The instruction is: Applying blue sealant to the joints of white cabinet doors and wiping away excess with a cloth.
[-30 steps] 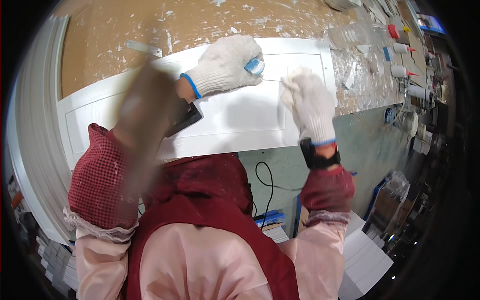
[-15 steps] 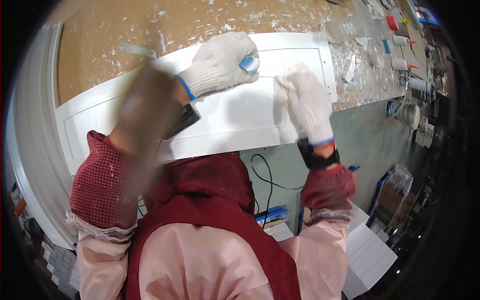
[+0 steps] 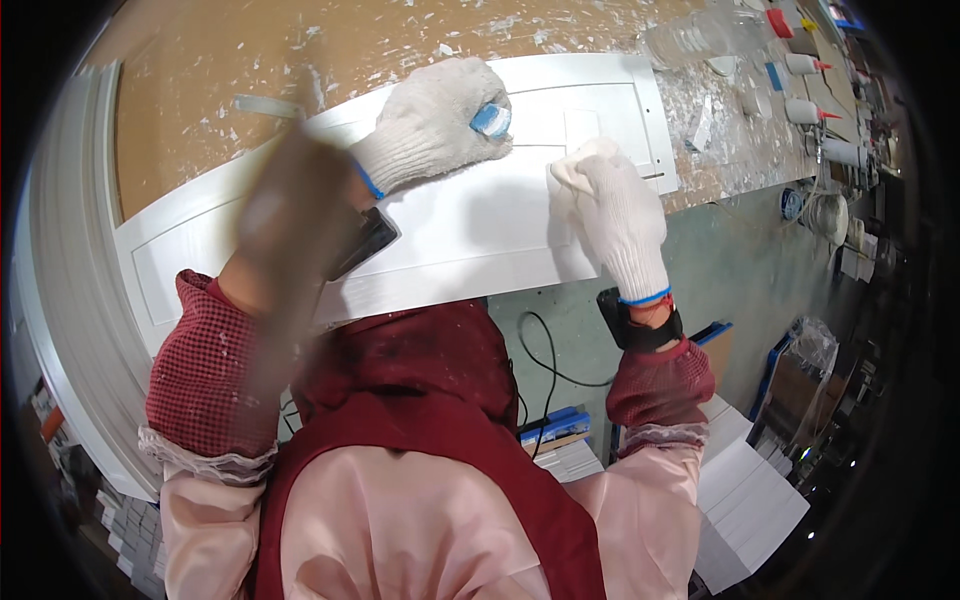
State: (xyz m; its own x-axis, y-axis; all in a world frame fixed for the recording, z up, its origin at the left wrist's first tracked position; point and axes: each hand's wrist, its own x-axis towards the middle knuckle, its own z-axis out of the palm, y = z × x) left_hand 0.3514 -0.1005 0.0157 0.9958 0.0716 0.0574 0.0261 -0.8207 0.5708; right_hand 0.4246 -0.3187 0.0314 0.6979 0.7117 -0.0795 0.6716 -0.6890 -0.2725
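Observation:
A long white cabinet-door panel (image 3: 480,255) with a recessed border lies across the worktop in front of me. My left hand (image 3: 435,115), in a white knit glove with a blue cuff edge, is closed over its far side. A small rounded blue-and-white object (image 3: 490,121) shows out of that fist; the rest of it is hidden. My right hand (image 3: 620,215), gloved the same way, is bent over the right end of the panel. Its fingers pinch a bunched cream-white cloth (image 3: 572,178) against the white surface.
The brown worktop (image 3: 400,35) is spotted with white flakes, and a flat pale strip (image 3: 268,105) lies on it. Toward the back right are a clear bottle (image 3: 700,38) and white bottles with red tips (image 3: 805,110). Tall white mouldings (image 3: 75,280) stand at the left. A black cable (image 3: 550,370) hangs below.
My right hand and the cloth have shifted slightly downward relative to the panel. My left hand keeps its grip. The whole view has tilted a little.

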